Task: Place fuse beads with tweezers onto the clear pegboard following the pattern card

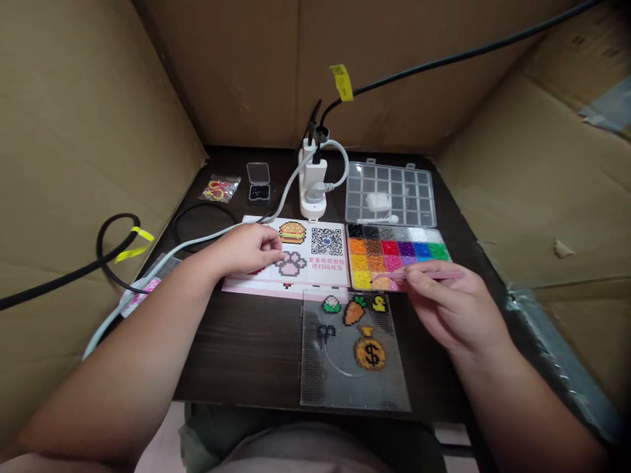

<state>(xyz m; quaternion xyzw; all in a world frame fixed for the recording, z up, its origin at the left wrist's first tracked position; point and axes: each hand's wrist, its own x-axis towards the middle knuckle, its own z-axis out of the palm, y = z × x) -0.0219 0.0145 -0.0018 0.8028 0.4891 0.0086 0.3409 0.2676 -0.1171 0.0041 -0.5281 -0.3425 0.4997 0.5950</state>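
My left hand (251,248) rests on a white pattern sheet (300,272), fingers bent and thumb a little apart, beside the printed pink paw (292,264). Nothing shows in it. My right hand (444,295) is closed around pink tweezers (434,274), held nearly level. Their tip points left, over the yellow and peach compartments at the front of the bead box (362,263). A small dark speck shows at the tip. In front lies a clear pegboard (315,387) bearing bead figures: a carrot (353,312), a duck (379,303), a money bag (369,353) and a partial black outline (326,332).
The bead box's clear lid (424,197) lies open behind it, holding a white piece. A white power strip (312,197) with cables stands mid-back. A small open case (259,190) and a plastic bag (220,188) lie at the back left. Cardboard walls (236,79) surround the table.
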